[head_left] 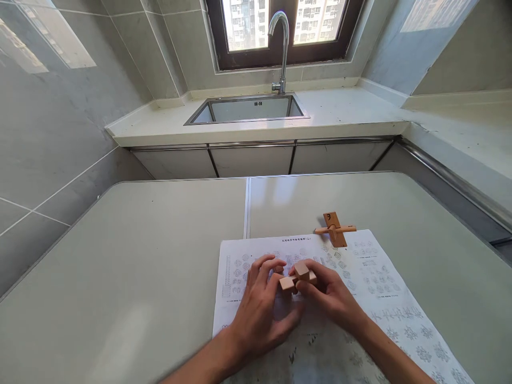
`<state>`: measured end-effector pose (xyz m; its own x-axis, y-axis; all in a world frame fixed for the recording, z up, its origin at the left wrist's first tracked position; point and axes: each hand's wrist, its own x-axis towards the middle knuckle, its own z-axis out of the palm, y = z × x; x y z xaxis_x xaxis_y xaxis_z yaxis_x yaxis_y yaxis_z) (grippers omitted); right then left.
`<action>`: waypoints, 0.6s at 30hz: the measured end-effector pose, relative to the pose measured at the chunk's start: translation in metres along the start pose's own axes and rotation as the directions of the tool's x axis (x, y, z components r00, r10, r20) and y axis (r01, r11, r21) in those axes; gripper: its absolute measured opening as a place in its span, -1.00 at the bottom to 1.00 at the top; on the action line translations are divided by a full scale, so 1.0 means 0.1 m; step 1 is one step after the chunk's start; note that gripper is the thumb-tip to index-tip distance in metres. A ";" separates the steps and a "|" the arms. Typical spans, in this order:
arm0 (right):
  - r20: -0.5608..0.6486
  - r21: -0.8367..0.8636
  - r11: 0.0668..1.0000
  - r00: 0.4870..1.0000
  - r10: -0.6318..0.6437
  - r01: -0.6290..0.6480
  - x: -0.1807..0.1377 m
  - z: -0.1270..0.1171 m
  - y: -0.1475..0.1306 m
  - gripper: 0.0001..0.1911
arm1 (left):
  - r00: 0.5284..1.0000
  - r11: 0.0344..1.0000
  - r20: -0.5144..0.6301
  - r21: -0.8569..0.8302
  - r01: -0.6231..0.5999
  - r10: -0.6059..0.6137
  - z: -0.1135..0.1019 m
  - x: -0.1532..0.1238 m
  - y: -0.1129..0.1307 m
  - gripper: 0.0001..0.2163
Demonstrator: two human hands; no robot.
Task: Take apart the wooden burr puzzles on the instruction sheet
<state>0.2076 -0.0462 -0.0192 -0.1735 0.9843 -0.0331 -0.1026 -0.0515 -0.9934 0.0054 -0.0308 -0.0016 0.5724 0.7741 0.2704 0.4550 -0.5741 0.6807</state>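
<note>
Small pale wooden puzzle blocks (302,271), crossed over one another, are pinched between the thumb and fingers of my right hand (330,290). On their left side my left hand (262,306) has its fingers bent and spread, the index fingertip close to or touching a block, the thumb held apart below. Another bit of wood (279,270) peeks out by the left fingertips; whether it joins the rest is hidden. Under both hands lies a large printed sheet (384,282) with rows of small puzzle drawings.
On the sheet's top edge sits a darker wooden puzzle piece set (335,229), crossed, with a mark on one piece. The pale table (160,256) has a seam down its middle. Beyond it are a counter (340,109), a steel sink (256,109), a faucet (283,53) and a window.
</note>
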 end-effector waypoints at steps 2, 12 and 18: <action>0.029 -0.040 0.998 0.998 -0.049 0.050 0.00 0.00 0.00 -0.69 | 1.000 0.999 0.008 -0.051 0.004 -0.003 -0.02 0.01 0.01 -0.86; 0.066 0.043 0.996 0.995 -0.076 0.073 0.02 -0.01 -0.04 -0.67 | 0.998 0.981 0.054 -0.193 0.033 -0.023 -0.06 0.03 0.02 -0.83; 0.062 0.058 0.996 0.995 -0.074 0.070 0.04 -0.03 -0.01 -0.67 | 0.998 0.966 0.053 -0.255 0.050 -0.037 -0.05 0.03 0.00 -0.84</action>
<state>0.2104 -0.0421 -0.0184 -0.2260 0.9730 0.0472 -0.1708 0.0081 -0.9853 0.0038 -0.0271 0.0032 0.5904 0.7798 0.2082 0.2940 -0.4481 0.8443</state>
